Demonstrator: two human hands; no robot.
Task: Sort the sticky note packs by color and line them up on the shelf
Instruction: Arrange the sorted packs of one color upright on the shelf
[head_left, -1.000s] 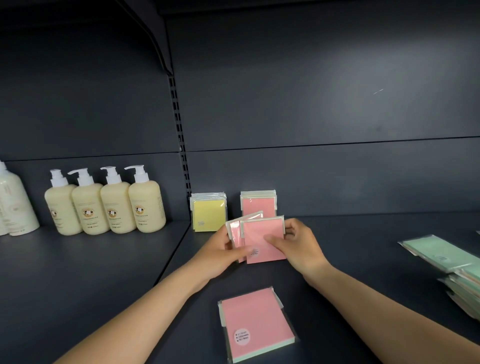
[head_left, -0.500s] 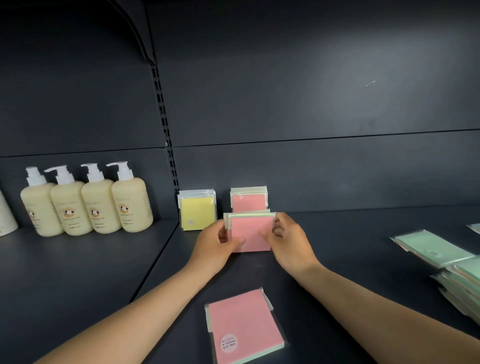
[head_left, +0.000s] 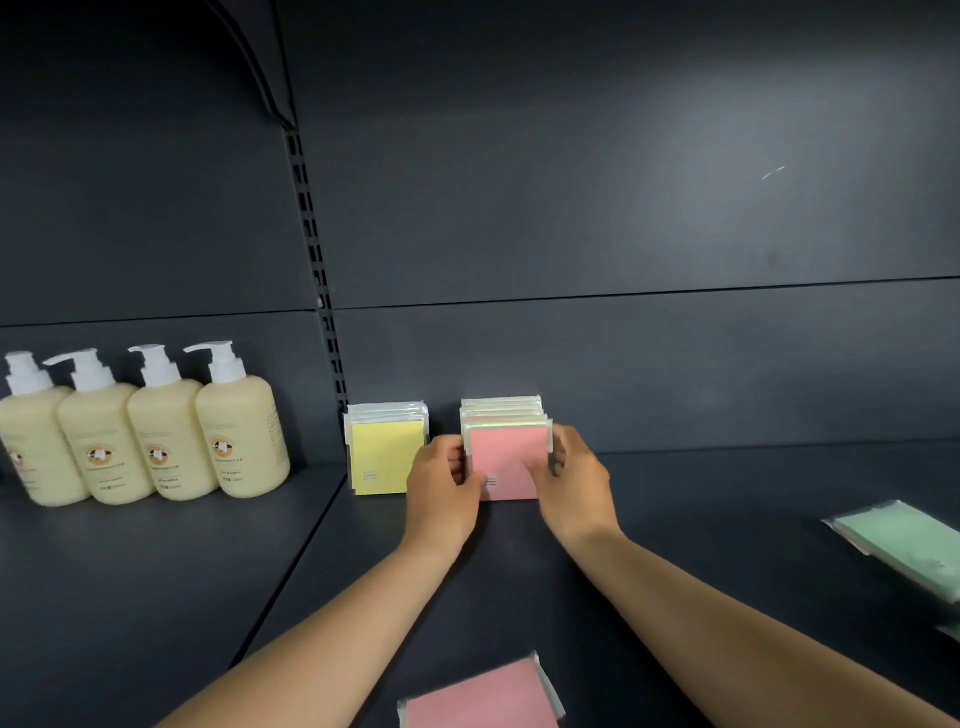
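The left hand (head_left: 444, 486) and right hand (head_left: 574, 483) grip the front pink pack (head_left: 509, 460) by its two side edges, fingers curled round them, holding it upright against the row of pink packs (head_left: 501, 410) standing at the back of the shelf (head_left: 701, 545). Just to the left stands the row of yellow packs (head_left: 387, 457), apart from the pink row. Another pink pack (head_left: 483, 699) lies flat near the shelf's front edge, green packs (head_left: 904, 540) lie flat far right, and four pump bottles (head_left: 150, 431) stand on the neighbouring shelf to the left.
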